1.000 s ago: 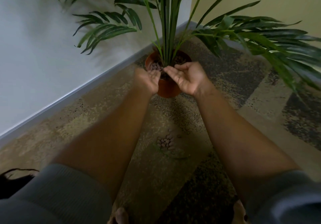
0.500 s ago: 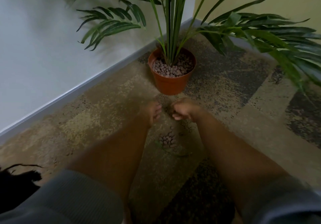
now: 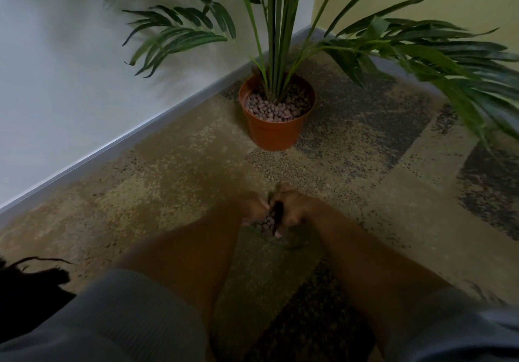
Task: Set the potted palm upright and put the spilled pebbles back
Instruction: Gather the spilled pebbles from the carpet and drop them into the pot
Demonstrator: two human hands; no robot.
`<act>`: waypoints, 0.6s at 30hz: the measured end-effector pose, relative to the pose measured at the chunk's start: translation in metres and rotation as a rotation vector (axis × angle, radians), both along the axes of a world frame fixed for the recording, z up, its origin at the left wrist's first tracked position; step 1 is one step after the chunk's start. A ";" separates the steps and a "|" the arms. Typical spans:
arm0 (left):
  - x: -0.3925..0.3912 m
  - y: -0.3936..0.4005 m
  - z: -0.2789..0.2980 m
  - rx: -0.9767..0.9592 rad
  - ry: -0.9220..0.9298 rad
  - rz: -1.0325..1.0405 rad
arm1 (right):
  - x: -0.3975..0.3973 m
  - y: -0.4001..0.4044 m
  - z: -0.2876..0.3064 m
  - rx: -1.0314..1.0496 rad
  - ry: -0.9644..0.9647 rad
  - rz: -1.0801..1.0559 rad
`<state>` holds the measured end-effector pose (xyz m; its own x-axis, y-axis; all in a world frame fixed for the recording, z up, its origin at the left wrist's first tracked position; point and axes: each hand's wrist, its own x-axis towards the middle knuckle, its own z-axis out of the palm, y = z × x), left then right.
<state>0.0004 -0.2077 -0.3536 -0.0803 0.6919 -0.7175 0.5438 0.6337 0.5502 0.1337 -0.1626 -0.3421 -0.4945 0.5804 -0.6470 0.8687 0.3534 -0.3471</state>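
Note:
The potted palm [image 3: 276,38] stands upright in its orange pot [image 3: 273,134] in the corner, the pot filled with brownish pebbles [image 3: 278,107]. Nearer to me on the carpet lies a small heap of spilled pebbles [image 3: 266,224], mostly covered by my hands. My left hand [image 3: 250,210] and my right hand [image 3: 293,210] are down on the floor on either side of the heap, knuckles up, fingers curled in around the pebbles. Both hands are blurred.
A white wall with a grey skirting board [image 3: 126,142] runs along the left, a yellow wall behind the palm. Long fronds [image 3: 449,61] hang over the floor at the right. A thin green leaf piece [image 3: 283,245] lies by the heap. A dark object [image 3: 28,283] sits lower left.
My hands left the pot's rim, where they were open over the pebbles, dropped to the carpet and closed in around the spilled heap.

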 end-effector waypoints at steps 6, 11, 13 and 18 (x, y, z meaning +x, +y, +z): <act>0.002 -0.004 -0.001 0.024 0.208 -0.286 | 0.004 -0.008 -0.003 0.047 0.100 -0.008; 0.004 -0.007 -0.003 0.094 0.300 -0.348 | 0.004 -0.009 -0.025 0.071 0.203 0.039; 0.003 -0.008 -0.005 0.106 0.295 -0.330 | 0.005 -0.014 -0.013 0.059 0.188 -0.023; 0.003 -0.008 -0.005 0.150 0.279 -0.311 | 0.011 -0.016 -0.016 0.025 0.318 -0.216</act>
<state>0.0031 -0.2153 -0.3590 -0.0282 0.8086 -0.5877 0.8365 0.3409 0.4289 0.1445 -0.1790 -0.3583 -0.5328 0.7072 -0.4648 0.7742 0.1856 -0.6051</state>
